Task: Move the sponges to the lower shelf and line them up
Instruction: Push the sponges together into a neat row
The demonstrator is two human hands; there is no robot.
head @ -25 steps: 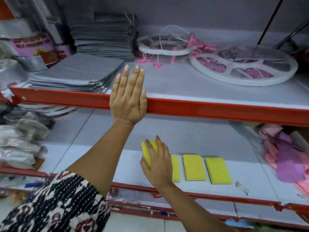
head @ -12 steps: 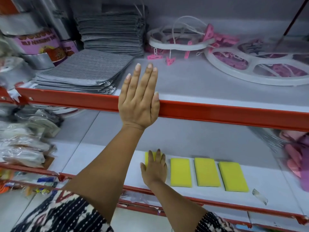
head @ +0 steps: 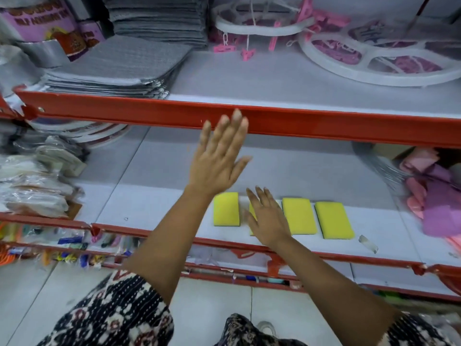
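Several yellow sponges lie flat in a row near the front of the lower shelf (head: 154, 203). The leftmost sponge (head: 226, 209) lies free. My right hand (head: 268, 218) hovers open over the second sponge (head: 253, 213) and hides most of it. To its right lie a third sponge (head: 299, 216) and the rightmost sponge (head: 334, 220). My left hand (head: 219, 158) is raised, open and empty, in front of the red edge of the upper shelf (head: 324, 126).
Grey cloths (head: 117, 68) are stacked on the upper shelf at the left, white and pink clip hangers (head: 374, 58) at the right. Wrapped packets (head: 32, 186) crowd the lower shelf's left end, pink and purple cloths (head: 439, 196) its right end.
My right hand has let go of the leftmost sponge, which now lies flat, and has shifted right over the second one. My left hand has come off the upper shelf's red edge.
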